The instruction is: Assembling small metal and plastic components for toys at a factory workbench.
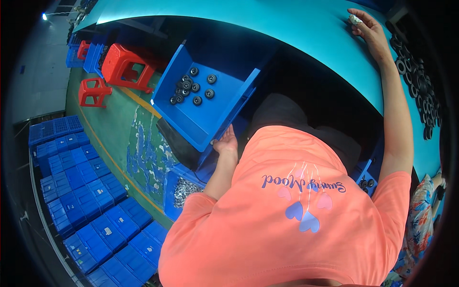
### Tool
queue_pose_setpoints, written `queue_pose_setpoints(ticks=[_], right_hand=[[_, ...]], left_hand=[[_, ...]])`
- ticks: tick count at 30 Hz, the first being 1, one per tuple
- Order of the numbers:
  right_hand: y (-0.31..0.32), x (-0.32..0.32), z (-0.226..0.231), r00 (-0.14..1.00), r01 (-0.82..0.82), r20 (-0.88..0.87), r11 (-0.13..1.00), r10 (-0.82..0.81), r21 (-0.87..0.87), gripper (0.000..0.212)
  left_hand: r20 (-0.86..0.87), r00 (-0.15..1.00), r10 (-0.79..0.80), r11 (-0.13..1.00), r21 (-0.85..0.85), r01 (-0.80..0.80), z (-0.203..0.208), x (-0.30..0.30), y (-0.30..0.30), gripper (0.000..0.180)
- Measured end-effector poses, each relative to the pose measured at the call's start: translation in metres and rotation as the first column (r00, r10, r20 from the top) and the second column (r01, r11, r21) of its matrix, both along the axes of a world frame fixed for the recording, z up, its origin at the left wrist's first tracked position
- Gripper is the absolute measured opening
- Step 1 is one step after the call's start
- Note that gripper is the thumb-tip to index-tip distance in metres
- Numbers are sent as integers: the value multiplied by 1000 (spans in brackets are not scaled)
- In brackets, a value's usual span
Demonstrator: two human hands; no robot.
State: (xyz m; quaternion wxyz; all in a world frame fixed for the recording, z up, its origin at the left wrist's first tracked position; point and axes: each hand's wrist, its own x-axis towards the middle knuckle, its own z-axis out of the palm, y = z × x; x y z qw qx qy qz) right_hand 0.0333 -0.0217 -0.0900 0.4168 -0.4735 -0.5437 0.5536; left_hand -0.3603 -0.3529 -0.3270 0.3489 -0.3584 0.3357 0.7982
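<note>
Between the thumb and fingers of my right hand [367,29] is a small whitish, shiny piece [355,19], too small to name. That hand is over the far right of the teal tabletop [306,28]. My left hand [226,140] is low, palm up with its fingers stretched out, beside the near corner of a blue bin [210,117]. Whether it touches the bin I cannot tell, and nothing clear shows in it. Several small black wheels [186,84] lie loose on the bin's floor.
Many black rings [420,91] lie along the table's right side. Below left, a blue crate [171,193] holds shiny silvery pieces [185,190]. Red stools [125,66] and stacked blue crates [91,191] stand on the green floor. Another person's patterned clothing [420,225] shows at lower right.
</note>
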Motion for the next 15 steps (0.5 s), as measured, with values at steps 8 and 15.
queue_pose_setpoints(ticks=[8,15], right_hand=[[8,-19,-7,1000,6,3,1000,-6,4,37],[6,-28,-14,1000,26,-10,1000,-26,0,37]], left_hand=[[66,988,-137,990,-24,139,-7,-2,-13,65],[-220,250,-943,330,-521,787,42,6,-46,38]])
